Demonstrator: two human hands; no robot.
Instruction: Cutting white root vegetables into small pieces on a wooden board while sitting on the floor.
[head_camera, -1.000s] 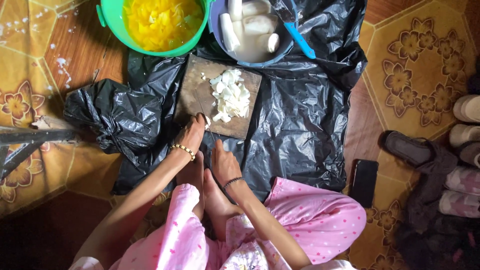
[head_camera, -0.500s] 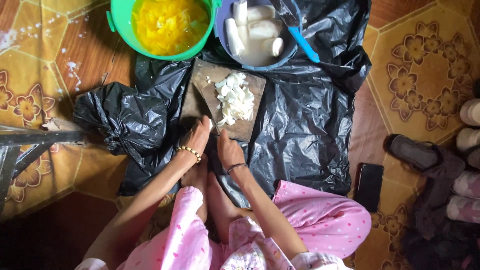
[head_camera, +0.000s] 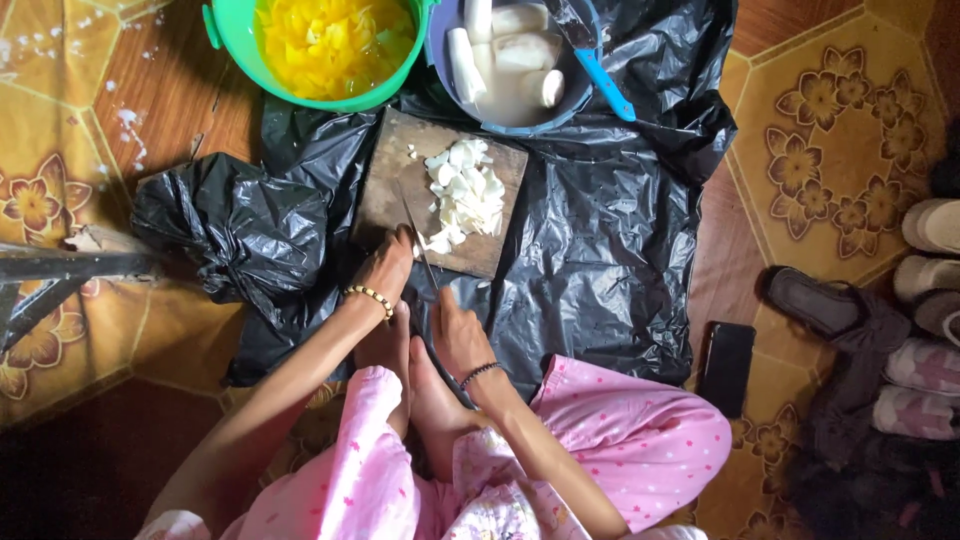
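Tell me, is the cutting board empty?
No, a pile of white chopped pieces lies on the cutting board.

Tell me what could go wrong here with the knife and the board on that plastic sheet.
The left hand rests at the cutting board's near edge, right beside the knife held by the right hand, so a slip could nick the fingers. The bare feet sit just below the blade. The board lies on crinkled black plastic and might slide, scattering the white chopped pieces.
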